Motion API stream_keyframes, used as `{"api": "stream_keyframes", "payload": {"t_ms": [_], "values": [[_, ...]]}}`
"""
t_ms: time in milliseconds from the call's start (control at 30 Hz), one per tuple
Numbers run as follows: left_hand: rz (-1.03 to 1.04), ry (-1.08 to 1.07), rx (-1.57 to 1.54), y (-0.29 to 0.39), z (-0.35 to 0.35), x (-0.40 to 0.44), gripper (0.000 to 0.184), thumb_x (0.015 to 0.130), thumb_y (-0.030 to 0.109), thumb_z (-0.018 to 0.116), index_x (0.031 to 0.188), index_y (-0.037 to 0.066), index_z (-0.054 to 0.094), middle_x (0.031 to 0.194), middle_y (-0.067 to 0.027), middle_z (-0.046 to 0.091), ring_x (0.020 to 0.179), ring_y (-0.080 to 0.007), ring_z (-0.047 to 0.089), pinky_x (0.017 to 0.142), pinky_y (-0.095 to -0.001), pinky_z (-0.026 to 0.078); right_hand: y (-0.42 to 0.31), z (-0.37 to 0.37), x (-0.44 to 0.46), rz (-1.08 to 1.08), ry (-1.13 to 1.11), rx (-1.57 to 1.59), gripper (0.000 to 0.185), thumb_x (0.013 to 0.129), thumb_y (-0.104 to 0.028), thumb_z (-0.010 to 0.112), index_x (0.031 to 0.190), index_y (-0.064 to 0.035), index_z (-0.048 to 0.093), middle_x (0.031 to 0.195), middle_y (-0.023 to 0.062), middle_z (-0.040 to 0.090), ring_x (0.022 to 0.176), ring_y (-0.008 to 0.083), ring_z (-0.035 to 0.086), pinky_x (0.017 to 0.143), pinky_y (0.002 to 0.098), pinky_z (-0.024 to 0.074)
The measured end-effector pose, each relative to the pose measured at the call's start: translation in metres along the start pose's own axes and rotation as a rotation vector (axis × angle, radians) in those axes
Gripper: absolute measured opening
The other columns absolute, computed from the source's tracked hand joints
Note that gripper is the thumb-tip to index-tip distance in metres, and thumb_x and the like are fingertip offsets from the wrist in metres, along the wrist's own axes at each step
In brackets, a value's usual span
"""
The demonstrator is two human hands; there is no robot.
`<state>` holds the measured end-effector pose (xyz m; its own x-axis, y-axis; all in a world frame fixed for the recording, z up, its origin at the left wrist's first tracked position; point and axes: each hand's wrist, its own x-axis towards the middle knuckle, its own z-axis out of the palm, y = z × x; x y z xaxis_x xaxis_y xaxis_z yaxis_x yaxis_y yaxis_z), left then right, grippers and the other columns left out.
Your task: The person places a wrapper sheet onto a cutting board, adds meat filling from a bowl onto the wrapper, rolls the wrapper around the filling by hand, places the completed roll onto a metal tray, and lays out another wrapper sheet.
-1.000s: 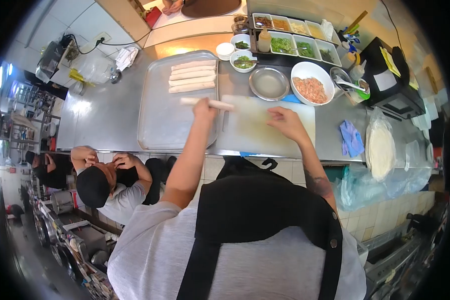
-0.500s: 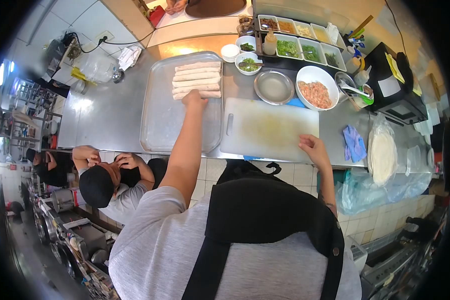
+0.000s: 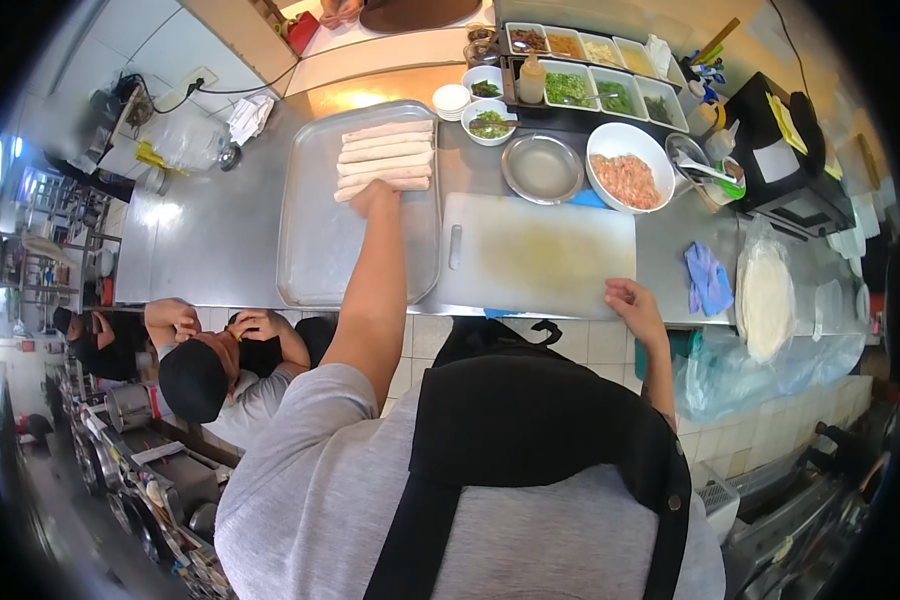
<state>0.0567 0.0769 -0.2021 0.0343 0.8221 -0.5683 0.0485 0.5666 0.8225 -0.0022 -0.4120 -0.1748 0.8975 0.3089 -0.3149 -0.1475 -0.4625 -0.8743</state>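
Observation:
Several pale dough rolls (image 3: 385, 148) lie side by side in the upper part of a metal tray (image 3: 310, 235). My left hand (image 3: 373, 200) reaches over the tray with its curled fingers on the nearest roll; the fingertips are partly hidden by the back of the hand. To the right of the tray is a white cutting board (image 3: 530, 240) with a yellowish stain. By its lower right corner hovers my right hand (image 3: 632, 302), fingers loosely bent and apart, holding nothing.
Behind the board stand a metal bowl (image 3: 543, 168) and a white bowl of raw minced filling (image 3: 625, 180). Topping containers (image 3: 590, 88) line the back. A blue cloth (image 3: 708, 280) and bagged flat dough sheets (image 3: 766, 300) lie right. A person in a black cap (image 3: 195, 380) is at left.
My left hand has slid slightly left along the nearest roll. My right hand has drifted a little down and right. The whole view has shifted slightly.

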Motion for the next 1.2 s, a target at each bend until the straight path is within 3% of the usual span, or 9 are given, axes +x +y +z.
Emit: {"api": "stream_keyframes", "payload": {"t_ms": [133,167,233,300,467,667,800,967,1200], "values": [[0.994,-0.478,1.6,-0.024,-0.015,0.068,0.056,0.08,0.03,0.07,0.124,0.001,0.052,0.124,-0.0203,0.054,0.115,-0.0382,0.053,0.087,-0.0492,0.053,0.012,-0.008,-0.001,-0.145,0.083,0.0,0.031,0.082,-0.013,0.069,0.11,-0.0014,0.065,0.095,0.0092,0.068,0.088,0.0155,0.063,0.08,0.0293,0.0504],[1.029,-0.567,1.603,-0.026,-0.01,0.075,0.056,0.08,0.03,0.07,0.124,0.001,0.052,0.124,-0.0203,0.054,0.115,-0.0382,0.053,0.087,-0.0492,0.053,0.015,-0.013,-0.003,-0.148,0.14,-0.032,0.03,0.081,-0.013,0.069,0.109,-0.0018,0.065,0.094,0.0095,0.068,0.087,0.0156,0.063,0.079,0.0294,0.0506],[0.402,-0.744,0.64,-0.026,-0.002,0.086,0.056,0.086,0.029,0.059,0.132,0.002,0.04,0.132,-0.0225,0.043,0.12,-0.0413,0.045,0.09,-0.0573,0.048,0.021,-0.023,-0.005,-0.123,0.27,-0.043,0.029,0.08,-0.014,0.07,0.106,-0.0026,0.067,0.092,0.0101,0.069,0.086,0.0161,0.064,0.079,0.0293,0.0509],[-0.372,-0.671,-0.222,-0.025,0.005,0.097,0.057,0.093,0.029,0.048,0.14,0.004,0.029,0.141,-0.0246,0.032,0.125,-0.0445,0.036,0.092,-0.0653,0.042,0.034,-0.036,-0.006,-0.105,0.387,-0.034,0.028,0.079,-0.016,0.071,0.103,-0.003,0.068,0.09,0.0102,0.069,0.084,0.0166,0.065,0.078,0.0292,0.0512],[-0.234,-0.659,-0.104,-0.01,0.009,0.055,0.054,0.093,0.029,0.043,0.138,0.002,0.029,0.137,-0.0256,0.034,0.122,-0.0445,0.035,0.095,-0.0644,0.042,0.049,-0.096,-0.017,-0.05,0.552,-0.059,0.024,0.078,-0.017,0.071,0.098,-0.0041,0.069,0.088,0.0118,0.07,0.083,0.0203,0.066,0.076,0.0314,0.0517],[-0.189,-0.571,-0.072,0.005,-0.029,0.033,0.076,0.084,0.031,0.058,0.144,0.007,0.016,0.139,-0.0224,0.022,0.117,-0.0418,0.037,0.09,-0.0636,0.044,0.112,-0.208,-0.048,0.08,1.361,-0.628,0.033,0.07,-0.009,0.071,0.103,-0.0078,0.068,0.097,0.0167,0.066,0.094,0.0337,0.063,0.084,0.0377,0.0495],[-0.167,-0.463,-0.074,0.012,-0.071,0.065,0.095,0.076,0.028,0.069,0.146,0.011,0.006,0.137,-0.0199,0.017,0.111,-0.0414,0.041,0.086,-0.0651,0.044,0.143,-0.247,-0.082,0.028,1.225,-0.684,0.039,0.066,-0.011,0.076,0.104,-0.0084,0.067,0.108,0.0144,0.064,0.1,0.0326,0.061,0.089,0.0383,0.0484],[-0.22,-0.301,-0.099,0.031,-0.123,0.061,0.084,0.076,0.03,0.069,0.142,0.012,0.021,0.127,-0.0168,0.032,0.104,-0.035,0.051,0.086,-0.0617,0.045,0.16,-0.269,-0.083,0.201,0.837,-0.624,0.047,0.063,-0.015,0.081,0.107,-0.0104,0.066,0.112,0.0123,0.063,0.101,0.0312,0.061,0.089,0.0388,0.0484],[-0.226,-0.398,-0.033,0.042,-0.118,0.034,0.068,0.08,0.029,0.066,0.137,0.013,0.033,0.126,-0.0144,0.038,0.104,-0.0308,0.054,0.089,-0.0557,0.045,0.136,-0.266,-0.08,0.221,0.855,-0.848,0.032,0.065,-0.019,0.079,0.094,-0.0099,0.071,0.099,0.0126,0.069,0.088,0.0293,0.066,0.08,0.036,0.0513]]}}
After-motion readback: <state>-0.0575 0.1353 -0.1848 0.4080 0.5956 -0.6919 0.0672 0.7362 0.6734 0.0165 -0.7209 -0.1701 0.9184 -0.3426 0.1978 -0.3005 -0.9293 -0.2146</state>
